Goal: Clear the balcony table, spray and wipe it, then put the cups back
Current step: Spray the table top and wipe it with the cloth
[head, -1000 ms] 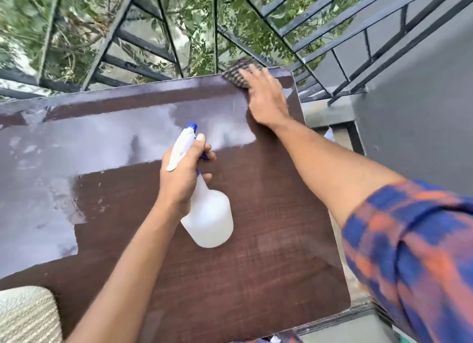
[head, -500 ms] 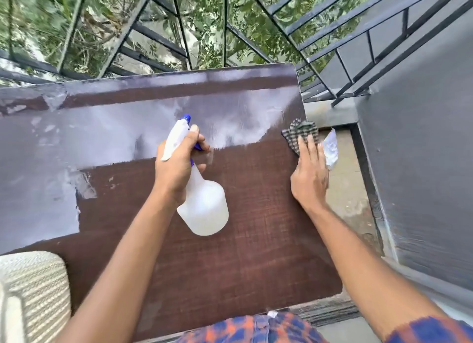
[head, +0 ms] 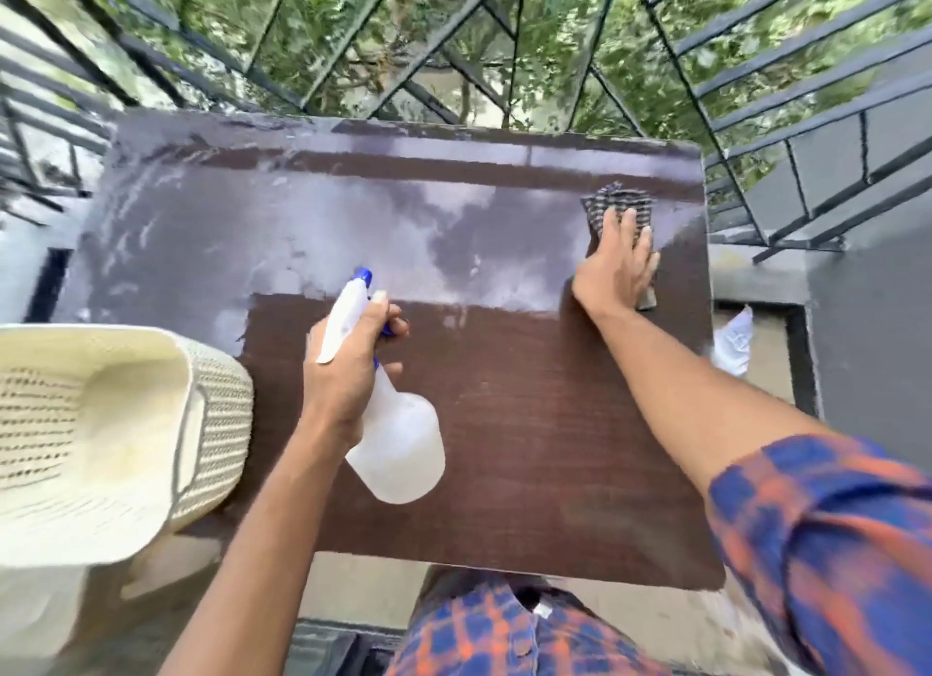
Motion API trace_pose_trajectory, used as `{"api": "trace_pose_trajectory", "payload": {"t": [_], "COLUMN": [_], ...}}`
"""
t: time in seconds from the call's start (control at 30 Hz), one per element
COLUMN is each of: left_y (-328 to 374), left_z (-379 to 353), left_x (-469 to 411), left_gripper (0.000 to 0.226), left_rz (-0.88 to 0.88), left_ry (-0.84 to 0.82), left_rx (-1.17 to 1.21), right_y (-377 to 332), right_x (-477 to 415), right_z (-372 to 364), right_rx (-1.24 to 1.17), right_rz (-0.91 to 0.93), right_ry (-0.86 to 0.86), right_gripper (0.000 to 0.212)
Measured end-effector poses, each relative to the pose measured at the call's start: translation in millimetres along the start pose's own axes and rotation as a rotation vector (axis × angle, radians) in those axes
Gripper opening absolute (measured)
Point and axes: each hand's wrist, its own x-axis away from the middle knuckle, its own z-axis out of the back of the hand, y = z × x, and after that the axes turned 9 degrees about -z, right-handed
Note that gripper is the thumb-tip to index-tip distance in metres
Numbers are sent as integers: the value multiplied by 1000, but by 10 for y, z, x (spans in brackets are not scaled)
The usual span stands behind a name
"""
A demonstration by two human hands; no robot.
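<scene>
Nearest the camera, a blue-and-orange checked sleeve (head: 827, 539) is covering the right upper arm. A cream woven basket (head: 101, 433) is sitting at the left, overlapping the near-left corner of the table (head: 555, 448). The brown tabletop is showing dry wood grain across its near half, while its far half is shining with a pale wet film.

Over the dry part, the left hand (head: 348, 367) is gripping the white spray bottle (head: 398, 453) by the neck — fingers curled round it at the blue trigger. The blue nozzle is pointing away toward the wet area. Whether the bottle's base is touching the tabletop cannot be told.

Farther out, near the right edge, the right hand (head: 615, 266) is pressing flat on a dark checked cloth (head: 618, 203) — fingers straight and spread, the cloth sticking out beyond the fingertips.

Off the table's right edge, a white scrap (head: 734, 342) is lying on the floor. Beyond the table, a black metal railing (head: 454, 70) is standing before green foliage.
</scene>
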Motion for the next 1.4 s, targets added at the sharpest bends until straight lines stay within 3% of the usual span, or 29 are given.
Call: {"api": "trace_pose_trajectory", "payload": {"t": [0.1, 0.27, 0.37, 0.5, 0.7, 0.8, 0.93, 1.1, 1.23, 1.4], "left_y": [-128, -288, -331, -347, -328, -321, -319, -358, -407, -470], "left_z": [312, 629, 677, 652, 462, 409, 442, 612, 831, 1092], "left_x": [193, 490, 628, 785, 1006, 1081, 1107, 1124, 1156, 1168], "left_gripper": [22, 24, 23, 23, 22, 22, 21, 26, 30, 26], "left_rz": [43, 97, 95, 97, 49, 26, 13, 0, -14, -2], "left_ry": [117, 188, 217, 197, 108, 65, 30, 15, -17, -3], "left_rx": [-3, -18, 4, 4, 6, -25, -70, -93, -115, -89], "right_y": [-618, -1234, -1194, -699, 721, 1248, 1294, 741, 57, -575], "right_x": [640, 1989, 2226, 1779, 682, 634, 934, 1492, 2060, 2807], "right_z": [-295, -795, -902, -699, -56, 104, 16, -204, -490, -903], "right_rx": [60, 214, 240, 143, 15, -18, -39, -192, -190, -58], "right_rz": [254, 923, 1074, 944, 248, 78, -11, -259, -155, 291], "right_ry": [-93, -339, -431, -315, -30, -5, 25, 74, 3, -145], "right_gripper": [78, 77, 74, 64, 59, 59, 61, 68, 72, 70]}}
